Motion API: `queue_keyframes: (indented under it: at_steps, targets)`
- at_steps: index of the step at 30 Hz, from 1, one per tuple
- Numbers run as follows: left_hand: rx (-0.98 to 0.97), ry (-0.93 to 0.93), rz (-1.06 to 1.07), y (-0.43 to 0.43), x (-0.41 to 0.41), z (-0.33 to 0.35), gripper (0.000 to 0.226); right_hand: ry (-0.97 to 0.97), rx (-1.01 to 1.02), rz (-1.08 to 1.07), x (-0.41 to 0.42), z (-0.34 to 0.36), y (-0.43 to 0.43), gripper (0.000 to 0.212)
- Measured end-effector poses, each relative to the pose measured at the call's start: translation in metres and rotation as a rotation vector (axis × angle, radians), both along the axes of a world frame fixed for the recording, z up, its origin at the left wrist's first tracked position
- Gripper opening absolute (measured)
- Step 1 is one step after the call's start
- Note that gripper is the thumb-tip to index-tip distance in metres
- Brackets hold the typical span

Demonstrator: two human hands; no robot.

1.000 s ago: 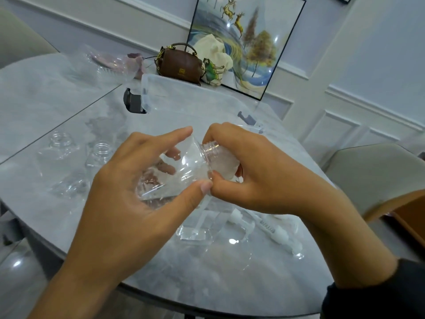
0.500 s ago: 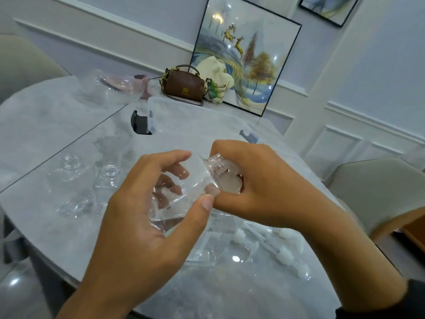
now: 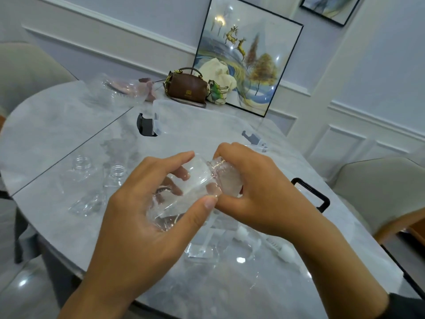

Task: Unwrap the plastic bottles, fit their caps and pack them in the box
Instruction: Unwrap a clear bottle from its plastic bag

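My left hand (image 3: 138, 217) grips a clear plastic bottle (image 3: 188, 180) lying on its side above the table, thumb and fingers curled round its body. My right hand (image 3: 257, 189) is wrapped round the bottle's threaded neck end, where thin plastic wrap (image 3: 226, 183) bunches under the fingers. Two uncapped clear bottles (image 3: 82, 165) (image 3: 116, 174) stand on the table at the left. White pump caps (image 3: 285, 252) in clear wrap lie under my right wrist. The clear storage box (image 3: 207, 125) with dark latches stands behind my hands.
The grey marble table (image 3: 57, 125) ends just below my wrists. A brown handbag (image 3: 187, 88), a cloth bag (image 3: 220, 81) and a framed picture (image 3: 250, 54) stand at its far edge. Crumpled clear packaging (image 3: 115, 90) lies far left. Chairs stand left and right.
The view has tilted up, so the hands sit lower in frame. My right hand has closed further over the bottle's neck. The left hand's grip is unchanged.
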State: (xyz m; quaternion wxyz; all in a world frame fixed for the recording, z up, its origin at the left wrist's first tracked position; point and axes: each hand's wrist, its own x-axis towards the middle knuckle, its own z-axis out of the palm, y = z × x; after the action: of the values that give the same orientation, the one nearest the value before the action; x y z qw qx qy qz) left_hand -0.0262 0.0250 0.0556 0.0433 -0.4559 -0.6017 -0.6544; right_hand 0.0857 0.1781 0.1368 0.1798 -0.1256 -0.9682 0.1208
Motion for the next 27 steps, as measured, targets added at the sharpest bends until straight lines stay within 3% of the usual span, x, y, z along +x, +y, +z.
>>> queue_keyframes:
  at_steps: [6,14,27]
  targets:
    - [0.025,0.01,0.01,0.003,0.0,0.004,0.058,-0.181,0.029,0.01,-0.005,0.027,0.006,0.021]
    - [-0.019,-0.005,-0.007,0.003,-0.004,0.0,0.055,0.018,-0.001,-0.001,-0.002,-0.001,0.003,0.024]
    - [-0.003,-0.025,-0.054,0.003,-0.008,0.0,0.058,-0.045,-0.036,0.02,0.002,0.009,0.003,0.022]
